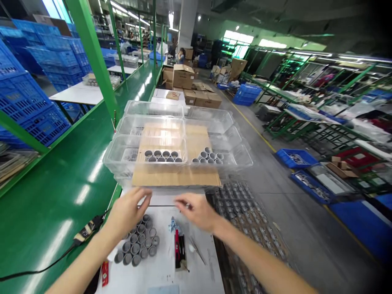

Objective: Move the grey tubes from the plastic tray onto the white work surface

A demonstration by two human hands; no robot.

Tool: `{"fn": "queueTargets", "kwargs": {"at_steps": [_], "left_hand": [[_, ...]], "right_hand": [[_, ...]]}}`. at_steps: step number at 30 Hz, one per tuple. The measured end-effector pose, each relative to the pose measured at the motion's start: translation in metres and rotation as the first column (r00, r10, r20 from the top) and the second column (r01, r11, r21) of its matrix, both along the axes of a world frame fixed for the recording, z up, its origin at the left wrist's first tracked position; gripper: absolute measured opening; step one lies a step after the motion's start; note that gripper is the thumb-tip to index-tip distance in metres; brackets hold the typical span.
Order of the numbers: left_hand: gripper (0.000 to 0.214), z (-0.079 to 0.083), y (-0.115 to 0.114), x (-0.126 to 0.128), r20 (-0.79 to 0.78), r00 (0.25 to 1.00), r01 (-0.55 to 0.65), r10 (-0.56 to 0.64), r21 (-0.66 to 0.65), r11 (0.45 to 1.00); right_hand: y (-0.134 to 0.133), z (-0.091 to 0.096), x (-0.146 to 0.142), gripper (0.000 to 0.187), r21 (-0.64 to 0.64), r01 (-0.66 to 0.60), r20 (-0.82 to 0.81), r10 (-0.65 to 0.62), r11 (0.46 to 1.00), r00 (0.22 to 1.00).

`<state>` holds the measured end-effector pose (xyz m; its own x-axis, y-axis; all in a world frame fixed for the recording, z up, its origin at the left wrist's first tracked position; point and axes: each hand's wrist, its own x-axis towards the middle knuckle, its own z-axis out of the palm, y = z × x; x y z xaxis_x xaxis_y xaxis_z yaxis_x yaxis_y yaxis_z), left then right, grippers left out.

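A cluster of short metal cylinders stands on end, packed side by side on a white table. Their walls are dull grey and their open tops show dark, hollow centres. The left hand hovers just above the far edge of the cluster, its grip open with the fingers spread and nothing held. The right hand is farther right over the same white surface, with its fingers loosely curled; its grip looks partly open, but the blurred fingertips leave it impossible to tell whether they pinch anything small.

Between and below the hands lies a red-handled tool on a black holder, with a small bluish metal clip just above it. A thin rod lies at a slant beside them, and a small red box sits at the table's left edge.

Directly ahead, stacked clear plastic trays with smooth, glossy, moulded compartments hold a flat corrugated cardboard sheet. Two small groups of matching cylinders stand inside them. To the right lies a stack of ridged, shiny blister trays. To the left runs a green conveyor belt in a green metal frame, with a black cable across it. Beyond it are stacks of blue lattice-walled plastic crates, and cardboard boxes stand farther down the aisle.
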<state>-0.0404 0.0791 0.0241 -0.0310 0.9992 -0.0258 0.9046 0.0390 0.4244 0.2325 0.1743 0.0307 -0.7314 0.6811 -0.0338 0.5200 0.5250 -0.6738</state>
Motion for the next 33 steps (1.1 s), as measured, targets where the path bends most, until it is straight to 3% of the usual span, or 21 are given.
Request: {"fn": "queueTargets", "kwargs": {"at_steps": [2,4,7,10,17,24,29,33], "left_hand": [[0.033,0.042,0.043,-0.009,-0.005,1.0,-0.018,0.019,0.107,0.994],[0.03,0.071,0.087,-0.019,-0.021,0.999,-0.035,0.038,0.135,0.99],[0.036,0.087,0.142,-0.027,-0.072,0.996,-0.051,0.051,0.01,0.999],[0.037,0.085,0.174,-0.026,-0.122,0.992,-0.054,0.031,-0.191,0.98],[0.041,0.086,0.188,-0.017,-0.209,0.977,-0.121,0.039,-0.393,0.911],[0.037,0.085,0.197,-0.013,-0.129,0.991,-0.054,-0.026,-0.576,0.816],[0.035,0.081,0.2,-0.014,-0.12,0.992,-0.047,-0.034,-0.612,0.789],[0.032,0.078,0.207,-0.008,-0.157,0.987,-0.059,-0.045,-0.597,0.8]], "right_hand": [[0.044,0.045,0.023,0.039,0.104,0.121,-0.007,-0.121,0.987,0.993],[0.089,0.076,0.039,0.041,0.214,0.23,0.018,-0.239,0.949,0.971],[0.147,0.093,0.048,0.031,0.299,0.262,0.156,-0.318,0.917,0.935],[0.183,0.086,0.046,0.033,0.27,0.225,0.357,-0.314,0.936,0.88],[0.209,0.071,0.05,0.04,0.253,0.215,0.539,-0.322,0.943,0.778],[0.216,0.071,0.046,0.04,0.236,0.228,0.605,-0.327,0.944,0.726],[0.215,0.07,0.041,0.04,0.213,0.228,0.611,-0.312,0.95,0.728],[0.211,0.067,0.035,0.039,0.167,0.221,0.629,-0.277,0.961,0.726]]}}
